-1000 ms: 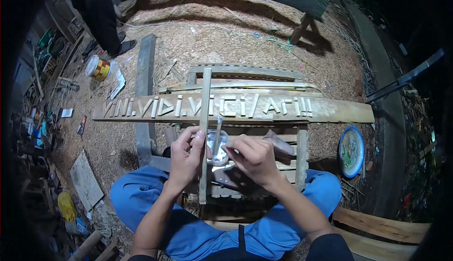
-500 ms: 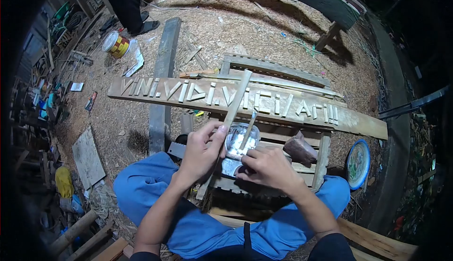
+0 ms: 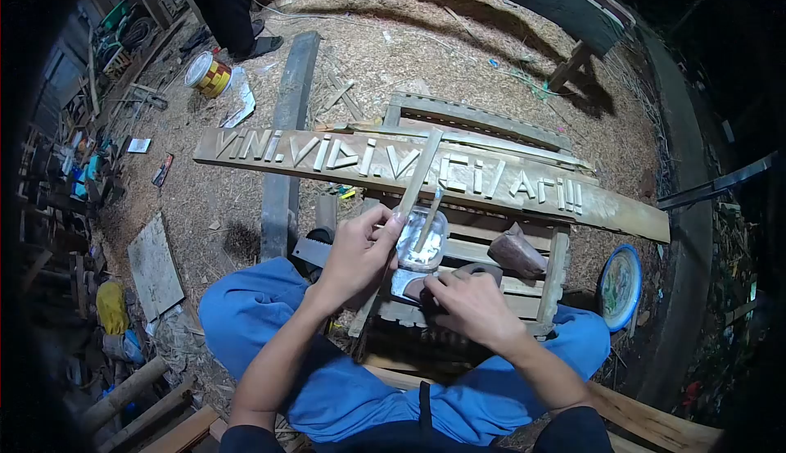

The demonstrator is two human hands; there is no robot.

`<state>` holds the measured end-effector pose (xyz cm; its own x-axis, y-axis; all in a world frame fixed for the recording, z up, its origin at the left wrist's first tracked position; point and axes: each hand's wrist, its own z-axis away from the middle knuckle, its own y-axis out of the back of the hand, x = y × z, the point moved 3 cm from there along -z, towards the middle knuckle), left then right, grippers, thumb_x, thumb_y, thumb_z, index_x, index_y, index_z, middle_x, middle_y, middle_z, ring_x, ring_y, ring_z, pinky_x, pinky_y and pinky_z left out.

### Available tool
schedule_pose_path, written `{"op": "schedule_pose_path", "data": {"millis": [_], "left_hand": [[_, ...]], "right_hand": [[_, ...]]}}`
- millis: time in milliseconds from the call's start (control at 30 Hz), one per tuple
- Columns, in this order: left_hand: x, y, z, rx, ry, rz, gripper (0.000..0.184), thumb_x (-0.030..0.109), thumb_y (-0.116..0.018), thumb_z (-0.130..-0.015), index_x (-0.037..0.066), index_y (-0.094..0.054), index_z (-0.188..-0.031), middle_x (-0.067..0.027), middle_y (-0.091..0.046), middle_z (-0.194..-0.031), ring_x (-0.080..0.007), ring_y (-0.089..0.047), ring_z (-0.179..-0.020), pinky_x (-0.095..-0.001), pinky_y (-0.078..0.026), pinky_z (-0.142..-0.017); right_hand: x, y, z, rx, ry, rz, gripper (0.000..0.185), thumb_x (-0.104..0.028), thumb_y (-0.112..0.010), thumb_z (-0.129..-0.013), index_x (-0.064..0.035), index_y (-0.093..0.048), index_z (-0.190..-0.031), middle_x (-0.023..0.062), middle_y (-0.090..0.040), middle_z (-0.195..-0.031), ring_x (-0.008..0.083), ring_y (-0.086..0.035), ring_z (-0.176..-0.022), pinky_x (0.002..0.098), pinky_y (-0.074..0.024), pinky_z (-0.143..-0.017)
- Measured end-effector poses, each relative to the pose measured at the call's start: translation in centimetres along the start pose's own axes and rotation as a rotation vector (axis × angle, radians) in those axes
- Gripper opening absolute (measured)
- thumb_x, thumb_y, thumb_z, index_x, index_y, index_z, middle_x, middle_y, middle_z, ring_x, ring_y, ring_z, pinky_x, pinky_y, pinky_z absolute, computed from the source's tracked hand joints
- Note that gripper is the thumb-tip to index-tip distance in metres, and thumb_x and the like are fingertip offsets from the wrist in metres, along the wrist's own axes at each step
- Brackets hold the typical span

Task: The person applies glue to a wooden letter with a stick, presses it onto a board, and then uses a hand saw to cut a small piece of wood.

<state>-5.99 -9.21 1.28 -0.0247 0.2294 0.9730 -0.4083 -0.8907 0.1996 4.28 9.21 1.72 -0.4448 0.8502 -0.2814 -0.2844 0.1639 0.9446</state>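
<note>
My left hand (image 3: 358, 254) is closed round a long thin wood strip (image 3: 420, 172), held slanting across the lettered board (image 3: 630, 217). Raised pale wooden letters run along that board. A clear tub (image 3: 427, 258) with whitish contents and a small stick (image 3: 428, 222) in it stands between my hands. Just below the tub, my right hand (image 3: 471, 305) is lowered with bent fingers beside a small grey-white piece (image 3: 405, 283); whether the fingers grip anything is hidden. Under these lies a slatted wooden crate (image 3: 557, 277).
A crumpled brown bag (image 3: 519, 253) lies on the crate, right of the tub. The saw (image 3: 311, 251) is at its left. A blue-rimmed basin (image 3: 620, 287) stands right, a paint bucket (image 3: 208, 74) upper left. Another person's legs (image 3: 219, 6) are at the top left.
The view has swung, shifting the board right and tilting it. My left hand has tilted the strip from upright to slanting. My right hand has moved down from beside the tub to below it.
</note>
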Motion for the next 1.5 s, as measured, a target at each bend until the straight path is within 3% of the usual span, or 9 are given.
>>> {"op": "schedule_pose_path", "data": {"millis": [233,400,567,733,1033,1067,1233,1433,1500], "left_hand": [[0.2,-0.9,-0.2,-0.027,-0.015,-0.023,0.029,0.022,-0.057,-0.109,-0.002,-0.065,-0.096,-0.0028,-0.065,-0.067,-0.0078,-0.063,-0.059,-0.0264,-0.048,-0.053],[0.7,-1.0,0.1,-0.040,-0.007,0.000,0.030,0.024,-0.058,-0.109,-0.002,-0.066,-0.096,-0.0020,-0.064,-0.067,-0.0072,-0.063,-0.061,-0.0264,-0.048,-0.055],[1.2,-0.3,0.7,-0.037,-0.019,0.004,0.030,0.025,-0.060,-0.108,-0.001,-0.068,-0.097,-0.0004,-0.064,-0.068,-0.0041,-0.057,-0.062,-0.0251,-0.044,-0.054],[1.5,0.0,1.9,0.037,-0.065,0.121,0.030,0.024,-0.063,-0.107,0.000,-0.069,-0.090,0.0033,-0.059,-0.063,-0.0033,-0.051,-0.055,-0.0251,-0.040,-0.050],[3.0,-0.2,2.9,0.024,-0.173,0.399,0.026,0.021,-0.066,-0.106,0.003,-0.066,-0.088,0.0045,-0.057,-0.062,-0.0016,-0.050,-0.051,-0.0217,-0.036,-0.046],[3.0,-0.1,3.0,-0.002,-0.202,0.441,0.023,0.019,-0.068,-0.104,0.002,-0.066,-0.088,0.0038,-0.059,-0.063,-0.0024,-0.052,-0.052,-0.0217,-0.038,-0.046],[3.6,-0.6,2.8,-0.025,-0.288,0.290,0.021,0.014,-0.068,-0.103,0.002,-0.062,-0.087,-0.0009,-0.062,-0.067,-0.0066,-0.056,-0.052,-0.0239,-0.045,-0.047],[3.6,-1.8,1.4,0.057,-0.238,0.331,0.014,0.014,-0.066,-0.104,0.000,-0.065,-0.101,-0.0007,-0.068,-0.080,-0.0041,-0.063,-0.069,-0.0218,-0.049,-0.058],[4.2,-2.4,1.2,0.050,-0.223,0.287,0.014,0.018,-0.061,-0.107,0.005,-0.057,-0.110,0.0001,-0.062,-0.070,-0.0055,-0.058,-0.060,-0.0222,-0.045,-0.054]], "right_hand": [[0.3,0.2,1.3,-0.055,-0.190,-0.009,0.049,-0.022,-0.082,-0.076,-0.0054,-0.054,-0.113,0.0132,-0.069,-0.078,0.0353,-0.071,-0.074,0.0466,-0.0517,-0.073],[0.4,0.1,1.8,-0.115,-0.097,0.093,0.056,-0.020,-0.082,-0.076,-0.0030,-0.049,-0.119,0.0136,-0.070,-0.080,0.0378,-0.070,-0.081,0.0441,-0.0470,-0.088],[1.8,0.8,2.6,0.042,0.018,-0.263,0.066,-0.017,-0.081,-0.078,-0.0030,-0.044,-0.131,0.0173,-0.068,-0.091,0.0382,-0.068,-0.090,0.0464,-0.0471,-0.094],[2.6,3.2,2.4,0.315,-0.060,-0.456,0.043,-0.013,-0.076,-0.081,-0.0029,-0.056,-0.118,0.0182,-0.069,-0.090,0.0357,-0.069,-0.079,0.0444,-0.0553,-0.073],[3.3,3.9,1.8,0.471,-0.205,-0.698,0.041,-0.008,-0.071,-0.077,-0.0041,-0.059,-0.116,0.0156,-0.067,-0.073,0.0263,-0.067,-0.062,0.0356,-0.0525,-0.062],[3.5,4.0,1.9,0.498,-0.218,-0.717,0.039,-0.006,-0.072,-0.077,-0.0033,-0.060,-0.114,0.0116,-0.066,-0.073,0.0162,-0.064,-0.062,0.0282,-0.0493,-0.062],[4.0,4.5,2.3,0.608,-0.288,-0.878,0.035,0.000,-0.070,-0.076,-0.0020,-0.061,-0.110,0.0073,-0.070,-0.083,0.0108,-0.065,-0.073,0.0265,-0.0499,-0.065],[5.3,5.1,3.2,0.860,-0.378,-1.150,0.035,0.006,-0.065,-0.080,-0.0021,-0.057,-0.113,0.0040,-0.064,-0.084,0.0080,-0.060,-0.069,0.0226,-0.0473,-0.060],[5.3,5.5,3.5,0.875,-0.365,-1.217,0.035,0.005,-0.065,-0.083,-0.0018,-0.055,-0.116,0.0050,-0.064,-0.085,0.0074,-0.059,-0.062,0.0216,-0.0442,-0.052]]}}
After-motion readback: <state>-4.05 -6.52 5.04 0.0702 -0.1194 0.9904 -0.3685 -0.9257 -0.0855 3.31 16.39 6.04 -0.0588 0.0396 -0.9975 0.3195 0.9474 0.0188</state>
